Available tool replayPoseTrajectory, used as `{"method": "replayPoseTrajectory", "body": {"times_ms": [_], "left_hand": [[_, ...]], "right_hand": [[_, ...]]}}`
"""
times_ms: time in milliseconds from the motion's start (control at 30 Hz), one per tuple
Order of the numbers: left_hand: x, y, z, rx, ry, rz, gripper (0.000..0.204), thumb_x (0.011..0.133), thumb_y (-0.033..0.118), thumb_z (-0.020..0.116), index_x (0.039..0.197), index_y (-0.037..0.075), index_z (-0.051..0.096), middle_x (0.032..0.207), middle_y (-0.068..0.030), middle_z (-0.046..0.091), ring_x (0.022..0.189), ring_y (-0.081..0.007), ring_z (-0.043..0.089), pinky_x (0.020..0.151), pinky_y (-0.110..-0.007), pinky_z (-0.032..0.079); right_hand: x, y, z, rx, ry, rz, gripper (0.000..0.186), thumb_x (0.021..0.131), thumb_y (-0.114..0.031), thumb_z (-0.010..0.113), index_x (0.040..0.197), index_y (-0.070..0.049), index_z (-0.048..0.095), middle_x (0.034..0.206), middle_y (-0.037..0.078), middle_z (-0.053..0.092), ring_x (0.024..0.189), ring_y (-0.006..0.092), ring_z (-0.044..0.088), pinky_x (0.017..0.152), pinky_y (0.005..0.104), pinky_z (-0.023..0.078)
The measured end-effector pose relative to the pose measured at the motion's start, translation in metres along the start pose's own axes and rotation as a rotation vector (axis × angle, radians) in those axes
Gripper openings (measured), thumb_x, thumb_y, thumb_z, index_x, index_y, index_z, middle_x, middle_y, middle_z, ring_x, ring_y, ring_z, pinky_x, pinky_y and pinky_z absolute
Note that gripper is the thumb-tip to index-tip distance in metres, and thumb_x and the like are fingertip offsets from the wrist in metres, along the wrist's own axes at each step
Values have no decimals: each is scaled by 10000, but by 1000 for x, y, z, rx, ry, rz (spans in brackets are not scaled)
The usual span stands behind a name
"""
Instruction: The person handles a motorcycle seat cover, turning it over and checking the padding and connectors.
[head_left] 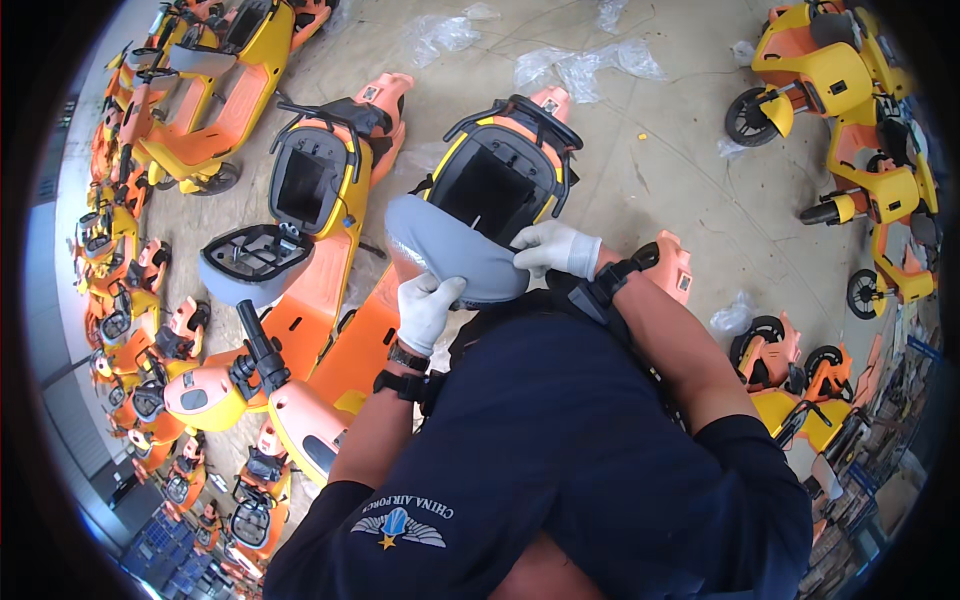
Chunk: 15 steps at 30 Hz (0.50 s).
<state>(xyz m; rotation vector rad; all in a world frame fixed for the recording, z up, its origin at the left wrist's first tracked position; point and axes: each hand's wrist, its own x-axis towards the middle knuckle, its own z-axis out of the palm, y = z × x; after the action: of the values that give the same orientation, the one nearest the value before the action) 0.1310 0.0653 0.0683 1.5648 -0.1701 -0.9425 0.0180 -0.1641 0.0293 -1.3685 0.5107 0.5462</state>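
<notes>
A grey scooter seat (pixel 450 246) stands tilted up at the near end of a yellow and orange scooter's storage box (pixel 490 185). The box is uncovered, with a dark inside. My left hand (pixel 427 308), in a white glove, pinches the seat's lower left edge, thumb on the grey cover. On the seat's right edge my right hand (pixel 557 248), also gloved, is closed with fingertips and thumb. The seat's underside is hidden from me. Smooth grey covering faces me, with a shiny patch on its left side.
Just left stands another scooter with an open box (pixel 308 180) and a raised seat (pixel 255 262). Handlebars (pixel 262 350) reach close to my left forearm. Rows of scooters line the left and right sides. Clear plastic sheets (pixel 590 70) lie on the concrete floor ahead.
</notes>
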Motion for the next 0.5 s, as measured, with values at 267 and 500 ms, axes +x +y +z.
{"method": "replayPoseTrajectory", "body": {"times_ms": [267,500], "left_hand": [[-31,11,10,557,43,-285,350,820,303,770,849,-42,719,659,-66,677,594,-114,629,573,-264,491],[-45,-23,14,441,115,-203,252,873,192,725,898,-59,714,765,-62,708,698,-98,633,652,-251,497]], "right_hand": [[5,4,20,85,-147,-55,320,812,-205,686,1033,17,617,730,38,585,589,113,550,556,259,448],[1,7,14,149,-206,-4,335,861,-287,683,1015,4,624,747,46,607,615,130,614,589,281,510]]}}
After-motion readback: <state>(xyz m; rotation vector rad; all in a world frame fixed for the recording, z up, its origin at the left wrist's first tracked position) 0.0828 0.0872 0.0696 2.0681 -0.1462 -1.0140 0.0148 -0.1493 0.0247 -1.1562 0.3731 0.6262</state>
